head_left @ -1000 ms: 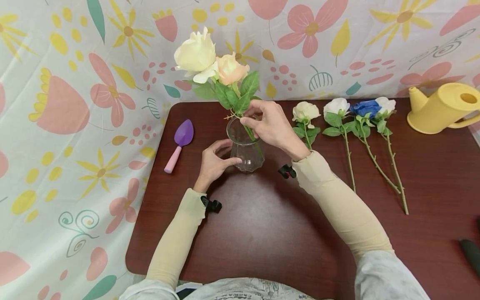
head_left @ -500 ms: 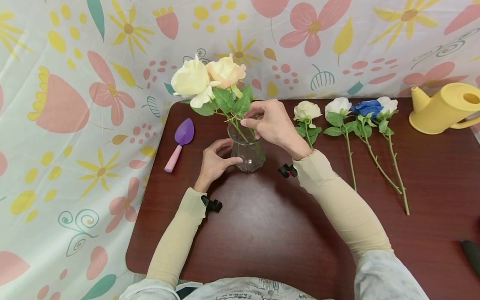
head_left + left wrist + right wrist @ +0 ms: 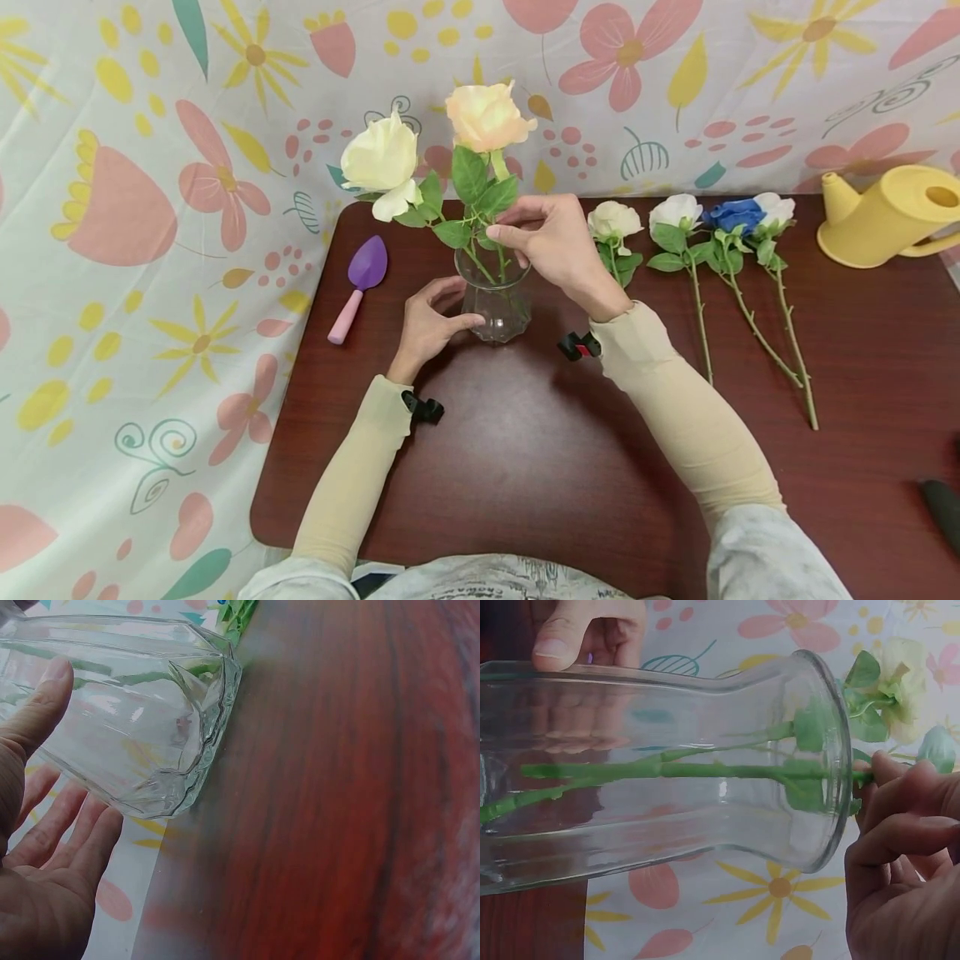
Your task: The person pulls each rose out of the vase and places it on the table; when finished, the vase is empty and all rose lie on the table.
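A clear glass vase (image 3: 495,312) stands upright on the table, with its wall between the thumb and fingers of my left hand (image 3: 429,327). Two roses have their stems inside it: a cream rose (image 3: 381,157) leaning left and a peach rose (image 3: 489,118) standing higher. At the vase's mouth my right hand (image 3: 551,246) pinches the peach rose's stem just under its leaves. From the right wrist, green stems (image 3: 705,771) show through the glass, their lower ends inside the vase. In the left wrist view, the left thumb (image 3: 45,705) lies against the vase's side.
A purple trowel (image 3: 367,265) with a pink handle lies left of the vase. To the right lie a cream rose (image 3: 615,221), white roses (image 3: 675,213) and a blue rose (image 3: 735,217). A yellow watering can (image 3: 885,217) stands at the far right. Behind hangs a flower-patterned cloth (image 3: 300,100).
Both roses first came down into the vase. Since then the peach rose has risen and shifted right with my right hand, away from the cream rose. My left hand has stayed on the vase.
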A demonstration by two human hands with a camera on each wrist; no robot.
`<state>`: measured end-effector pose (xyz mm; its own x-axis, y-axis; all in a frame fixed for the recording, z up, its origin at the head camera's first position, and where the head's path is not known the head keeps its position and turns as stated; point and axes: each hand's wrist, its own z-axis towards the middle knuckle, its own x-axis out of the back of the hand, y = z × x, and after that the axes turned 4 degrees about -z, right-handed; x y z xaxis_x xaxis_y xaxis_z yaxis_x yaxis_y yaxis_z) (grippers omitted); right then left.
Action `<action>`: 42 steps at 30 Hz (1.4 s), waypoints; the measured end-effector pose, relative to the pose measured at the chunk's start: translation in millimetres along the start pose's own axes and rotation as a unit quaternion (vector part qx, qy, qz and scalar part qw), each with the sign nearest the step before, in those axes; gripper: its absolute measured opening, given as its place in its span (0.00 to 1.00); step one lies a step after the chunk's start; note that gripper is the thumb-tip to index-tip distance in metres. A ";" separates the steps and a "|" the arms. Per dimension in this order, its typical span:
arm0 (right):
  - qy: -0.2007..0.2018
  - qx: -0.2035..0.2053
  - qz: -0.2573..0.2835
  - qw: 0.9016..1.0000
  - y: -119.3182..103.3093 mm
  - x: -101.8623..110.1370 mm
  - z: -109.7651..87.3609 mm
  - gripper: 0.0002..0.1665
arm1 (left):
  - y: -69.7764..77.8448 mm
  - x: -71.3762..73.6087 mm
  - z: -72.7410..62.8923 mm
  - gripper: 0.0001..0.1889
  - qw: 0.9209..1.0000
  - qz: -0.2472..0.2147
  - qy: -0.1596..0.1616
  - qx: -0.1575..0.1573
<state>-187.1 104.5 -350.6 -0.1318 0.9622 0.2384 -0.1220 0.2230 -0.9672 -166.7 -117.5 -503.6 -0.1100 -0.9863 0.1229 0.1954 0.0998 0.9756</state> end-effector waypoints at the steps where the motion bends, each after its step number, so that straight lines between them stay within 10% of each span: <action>1: 0.003 0.002 0.004 1.000 0.1 0.5 -0.3 0.07 | 0.4 -0.1 0.0 0.34 1.000 -0.001 0.001 0.000; 29: 0.117 0.074 0.162 0.977 -34.0 29.2 -19.3 0.02 | 3.7 -1.1 -0.8 0.34 1.000 -0.006 0.000 0.010; 42: 0.186 0.170 0.231 0.940 -56.4 51.3 -37.0 0.05 | 0.9 -1.0 -0.2 0.34 1.000 -0.009 -0.001 0.013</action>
<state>-150.6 147.0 -287.0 0.0983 0.9462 -0.3082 -0.4518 -0.2335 -0.8610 -166.2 -116.4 -502.9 -0.1141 -0.9877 0.1064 0.1679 0.0864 0.9820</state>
